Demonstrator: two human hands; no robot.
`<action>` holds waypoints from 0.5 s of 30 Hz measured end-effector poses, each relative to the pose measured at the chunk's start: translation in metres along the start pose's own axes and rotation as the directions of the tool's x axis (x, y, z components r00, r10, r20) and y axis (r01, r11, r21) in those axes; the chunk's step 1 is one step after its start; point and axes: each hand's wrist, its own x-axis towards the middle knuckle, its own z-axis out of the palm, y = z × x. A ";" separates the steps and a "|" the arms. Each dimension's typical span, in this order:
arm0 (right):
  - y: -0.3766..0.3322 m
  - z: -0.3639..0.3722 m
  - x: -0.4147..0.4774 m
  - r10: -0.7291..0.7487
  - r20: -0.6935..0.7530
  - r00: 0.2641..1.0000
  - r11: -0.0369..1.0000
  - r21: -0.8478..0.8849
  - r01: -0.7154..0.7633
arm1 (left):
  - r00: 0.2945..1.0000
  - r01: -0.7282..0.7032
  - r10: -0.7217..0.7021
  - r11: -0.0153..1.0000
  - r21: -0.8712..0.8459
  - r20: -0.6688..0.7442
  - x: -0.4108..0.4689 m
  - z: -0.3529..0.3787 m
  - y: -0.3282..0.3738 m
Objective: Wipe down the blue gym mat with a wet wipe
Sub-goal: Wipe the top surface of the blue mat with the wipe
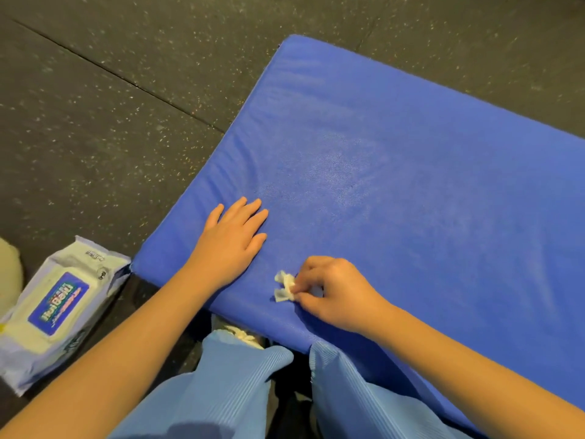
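Note:
The blue gym mat (395,160) lies across the right of the head view, its near corner in front of my knees. My left hand (232,239) rests flat on the mat near its left edge, fingers straight. My right hand (332,293) pinches a small crumpled white wet wipe (285,286) against the mat close to the near edge, just right of my left hand. Part of the wipe is hidden under my curled fingers.
A pack of wet wipes (53,312) lies on the dark speckled rubber floor (110,122) to the left of the mat's corner. My knees in light blue trousers (228,384) are at the bottom. A pale object (9,274) sits at the left edge.

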 end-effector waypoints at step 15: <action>-0.014 0.000 -0.005 -0.015 0.193 0.981 0.999 0.041 0.007 | 0.954 0.280 -0.281 0.960 -0.019 -0.109 -0.042 -0.009 -0.045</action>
